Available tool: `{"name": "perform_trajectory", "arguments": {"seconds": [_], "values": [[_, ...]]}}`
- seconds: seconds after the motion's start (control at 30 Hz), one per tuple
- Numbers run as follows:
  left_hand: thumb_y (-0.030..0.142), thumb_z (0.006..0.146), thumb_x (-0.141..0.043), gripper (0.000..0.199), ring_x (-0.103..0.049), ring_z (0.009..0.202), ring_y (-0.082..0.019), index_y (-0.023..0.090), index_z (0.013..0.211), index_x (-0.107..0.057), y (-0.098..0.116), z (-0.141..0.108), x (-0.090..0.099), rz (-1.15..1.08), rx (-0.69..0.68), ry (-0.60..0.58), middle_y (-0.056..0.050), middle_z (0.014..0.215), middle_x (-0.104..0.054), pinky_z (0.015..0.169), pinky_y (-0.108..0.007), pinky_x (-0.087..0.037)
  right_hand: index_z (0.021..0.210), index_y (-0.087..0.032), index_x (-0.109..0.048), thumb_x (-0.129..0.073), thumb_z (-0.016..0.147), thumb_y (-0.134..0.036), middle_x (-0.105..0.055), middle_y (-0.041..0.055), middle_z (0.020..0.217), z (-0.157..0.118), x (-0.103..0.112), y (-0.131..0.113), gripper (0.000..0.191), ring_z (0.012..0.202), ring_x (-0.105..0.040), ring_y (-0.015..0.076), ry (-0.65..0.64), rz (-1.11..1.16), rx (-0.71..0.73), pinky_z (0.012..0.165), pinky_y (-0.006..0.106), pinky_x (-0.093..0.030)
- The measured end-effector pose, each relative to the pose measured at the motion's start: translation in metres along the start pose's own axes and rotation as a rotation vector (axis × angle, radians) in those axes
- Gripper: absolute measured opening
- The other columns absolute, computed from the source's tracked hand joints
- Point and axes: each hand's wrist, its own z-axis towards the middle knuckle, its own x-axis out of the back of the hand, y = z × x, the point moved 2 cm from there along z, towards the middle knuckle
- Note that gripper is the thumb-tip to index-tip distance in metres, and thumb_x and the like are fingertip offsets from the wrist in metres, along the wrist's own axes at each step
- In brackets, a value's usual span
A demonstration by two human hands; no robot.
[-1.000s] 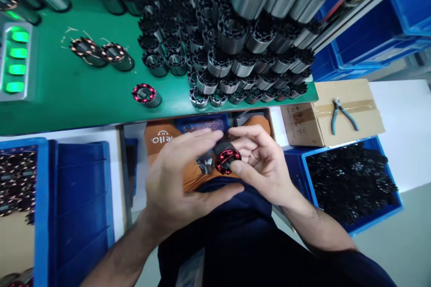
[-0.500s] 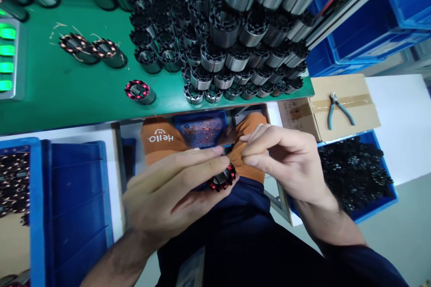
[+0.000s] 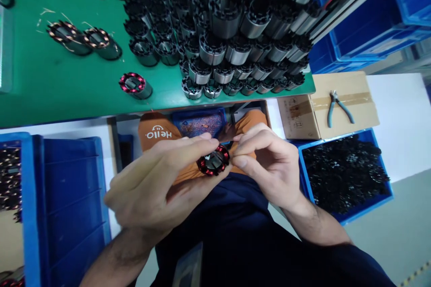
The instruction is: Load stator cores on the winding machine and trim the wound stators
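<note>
My left hand (image 3: 158, 179) is wrapped around a stator with red windings (image 3: 213, 160), its round open end facing up between thumb and fingers. Close to the stator's right edge, the fingertips of my right hand (image 3: 269, 161) are pinched together; whatever they hold is too small to make out. Another red-wound stator (image 3: 143, 87) lies near the front edge of the green table (image 3: 74, 94). Behind it are two stators with copper windings (image 3: 104, 45), loose wire ends around them. Many unwound black-and-silver stators (image 3: 212, 49) stand in stacked rows.
Pliers (image 3: 339, 106) lie on a cardboard box (image 3: 363, 123) at the right. Below it, a blue bin (image 3: 387, 196) holds black parts. Blue bins (image 3: 72, 206) stand at the left, and a small blue tray (image 3: 222, 114) sits under the table edge.
The held stator has moved up and left and shows more of its wound end. My right hand has shifted left, closer to it. The camera view has shifted slightly.
</note>
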Motion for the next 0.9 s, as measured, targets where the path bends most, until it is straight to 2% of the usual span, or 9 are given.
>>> {"name": "perform_trajectory", "arguments": {"seconds": [0.07,0.13,0.23,0.33,0.43,0.53,0.7,0.8,0.9], "values": [[0.042,0.103,-0.105,0.048,-0.091,0.115,-0.028,0.041,0.147,-0.086,0.002,0.000,-0.002,0.079,-0.126,0.025,0.003,0.130,-0.093,0.106,-0.048,-0.077,0.115,-0.031,-0.092,-0.097,0.110,-0.023,-0.084,0.0027,0.102,0.002,0.006,-0.003,0.011,0.100,-0.077,0.0240,-0.009,-0.080,0.011,0.103,0.044,-0.068],[0.036,0.102,-0.107,0.055,-0.089,0.117,-0.028,0.036,0.150,-0.080,0.003,0.004,-0.008,0.060,-0.175,0.029,-0.001,0.130,-0.091,0.106,-0.045,-0.074,0.113,-0.031,-0.092,-0.095,0.112,-0.027,-0.082,0.0035,0.099,0.005,0.007,-0.008,0.005,0.100,-0.077,0.0249,0.001,-0.135,0.031,0.101,0.045,-0.069],[0.035,0.109,-0.095,0.040,-0.082,0.120,-0.028,0.030,0.141,-0.073,0.006,0.014,-0.018,-0.011,-0.217,0.024,-0.006,0.124,-0.083,0.104,-0.043,-0.070,0.102,-0.031,-0.092,-0.098,0.111,-0.040,-0.080,0.0040,0.092,0.012,0.000,-0.016,0.015,0.092,-0.077,0.0238,0.071,-0.094,-0.006,0.090,0.042,-0.071],[0.033,0.107,-0.090,0.030,-0.077,0.110,-0.026,0.028,0.126,-0.067,0.008,0.023,-0.022,-0.002,-0.254,0.026,-0.005,0.115,-0.078,0.095,-0.041,-0.067,0.095,-0.029,-0.091,-0.104,0.105,-0.051,-0.081,0.0031,0.089,0.013,-0.014,-0.017,0.027,0.081,-0.077,0.0203,0.150,0.090,-0.163,0.076,0.035,-0.071],[0.042,0.108,-0.090,0.029,-0.073,0.094,-0.025,0.029,0.108,-0.063,0.006,0.026,-0.023,0.076,-0.283,0.014,-0.003,0.099,-0.076,0.082,-0.043,-0.060,0.112,-0.032,-0.098,-0.112,0.098,-0.044,-0.088,0.0016,0.098,0.007,-0.027,-0.010,0.023,0.084,-0.082,0.0174,0.101,0.292,-0.288,0.082,0.031,-0.074],[0.050,0.112,-0.086,0.030,-0.074,0.090,-0.028,0.030,0.101,-0.066,0.002,0.022,-0.025,0.145,-0.282,0.006,-0.006,0.098,-0.078,0.082,-0.048,-0.059,0.120,-0.036,-0.101,-0.112,0.098,-0.038,-0.091,0.0012,0.105,-0.002,-0.032,0.001,0.025,0.090,-0.083,0.0161,0.114,0.371,-0.339,0.088,0.030,-0.074],[0.039,0.108,-0.090,0.022,-0.077,0.099,-0.028,0.029,0.119,-0.074,-0.004,0.017,-0.032,0.174,-0.386,0.035,-0.007,0.112,-0.083,0.089,-0.043,-0.065,0.108,-0.036,-0.101,-0.112,0.095,-0.034,-0.089,0.0011,0.099,-0.009,-0.031,0.010,0.017,0.089,-0.080,0.0173,0.177,0.352,-0.332,0.080,0.029,-0.067],[0.032,0.106,-0.089,0.028,-0.076,0.099,-0.027,0.028,0.128,-0.073,-0.003,0.018,-0.030,0.198,-0.449,0.042,-0.008,0.115,-0.083,0.090,-0.040,-0.065,0.113,-0.038,-0.100,-0.106,0.103,-0.028,-0.088,-0.0005,0.104,-0.010,-0.027,0.010,0.015,0.092,-0.080,0.0159,0.120,0.371,-0.309,0.083,0.028,-0.067],[0.029,0.104,-0.088,0.025,-0.074,0.095,-0.025,0.030,0.125,-0.076,0.004,0.020,-0.021,0.181,-0.449,0.007,-0.007,0.112,-0.080,0.085,-0.036,-0.065,0.116,-0.035,-0.097,-0.102,0.109,-0.029,-0.084,0.0005,0.108,-0.004,-0.015,0.006,0.011,0.097,-0.079,0.0166,0.011,0.293,-0.264,0.084,0.028,-0.067]]}}
